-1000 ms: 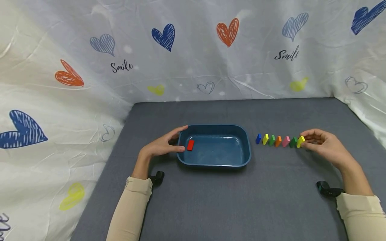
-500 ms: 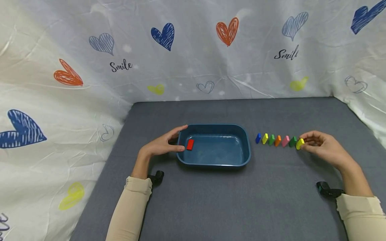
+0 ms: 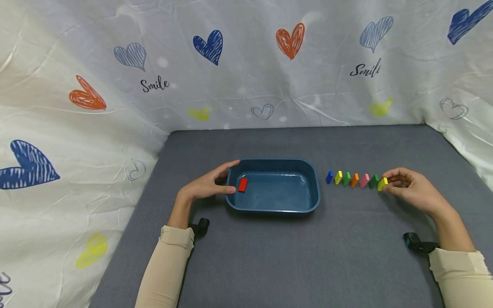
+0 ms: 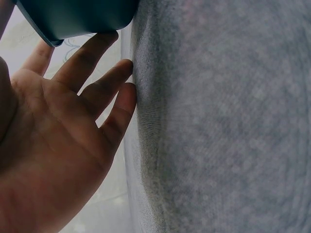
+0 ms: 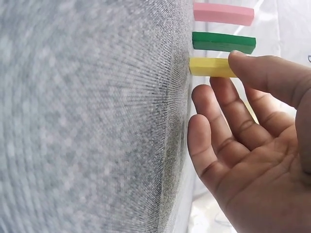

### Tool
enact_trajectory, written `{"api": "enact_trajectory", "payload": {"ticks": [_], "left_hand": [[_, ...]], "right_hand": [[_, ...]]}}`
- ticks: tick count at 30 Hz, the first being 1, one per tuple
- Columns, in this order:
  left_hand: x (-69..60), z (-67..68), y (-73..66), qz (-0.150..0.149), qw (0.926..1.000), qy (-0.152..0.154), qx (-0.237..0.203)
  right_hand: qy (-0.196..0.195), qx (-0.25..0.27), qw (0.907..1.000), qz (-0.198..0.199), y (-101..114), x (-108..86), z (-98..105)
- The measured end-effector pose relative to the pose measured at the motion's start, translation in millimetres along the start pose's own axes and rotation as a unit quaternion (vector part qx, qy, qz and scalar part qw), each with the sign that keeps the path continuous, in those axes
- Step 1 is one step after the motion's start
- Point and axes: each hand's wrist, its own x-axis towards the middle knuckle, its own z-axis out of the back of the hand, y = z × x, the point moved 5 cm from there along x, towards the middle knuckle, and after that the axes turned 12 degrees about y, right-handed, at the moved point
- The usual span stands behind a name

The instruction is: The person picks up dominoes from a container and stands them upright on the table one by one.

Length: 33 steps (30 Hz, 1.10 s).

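Observation:
At the right end of a row of upright coloured dominoes, my right hand [image 3: 410, 188] pinches a yellow domino [image 3: 382, 184] between thumb and fingers. In the right wrist view the yellow domino [image 5: 211, 67] stands on the cloth, with a green domino [image 5: 223, 42] and a pink domino [image 5: 223, 13] beyond it. My left hand [image 3: 206, 184] rests with spread, fairly straight fingers against the left end of a blue tray [image 3: 273, 210]. The left wrist view shows its fingers touching the outside of the tray [image 4: 87, 17]. Inside the tray, near its left end, lies a red domino [image 3: 242, 185].
The row runs left from the hand: green [image 3: 373, 181], pink [image 3: 364, 181], orange [image 3: 354, 180], green [image 3: 346, 179], yellow [image 3: 338, 177] and blue [image 3: 329, 176] dominoes, closely spaced. Grey cloth [image 3: 292, 261] covers the table. A printed white curtain [image 3: 246, 85] hangs behind.
My right hand has shifted slightly down and left with the yellow domino, which now sits nearer the green one. The left hand and tray have stayed put.

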Motion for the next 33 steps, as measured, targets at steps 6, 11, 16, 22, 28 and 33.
{"api": "enact_trajectory", "payload": {"ticks": [6,11,16,22,28,33], "left_hand": [[-0.3,-0.5,0.7,0.002,1.0,0.0,-0.002],[-0.4,-0.3,0.7,-0.002,1.0,0.002,-0.002],[-0.1,0.1,1.4,-0.001,1.0,0.003,0.001],[0.3,0.3,3.2,0.0,1.0,0.003,0.002],[-0.9,-0.3,1.0,-0.003,1.0,0.005,0.006],[-0.7,0.0,-0.4,-0.005,1.0,0.006,0.004]], "right_hand": [[0.002,-0.002,1.0,0.003,0.4,0.8,-0.4],[0.003,0.005,1.0,0.005,2.7,-0.6,0.7],[-0.009,0.005,0.9999,0.008,9.3,-3.8,7.0],[-0.036,-0.014,0.9989,0.025,38.1,-4.4,15.1],[-0.068,-0.01,0.9929,0.097,95.2,3.9,7.4],[-0.045,0.019,0.9866,0.156,141.8,20.2,-16.7]]}}
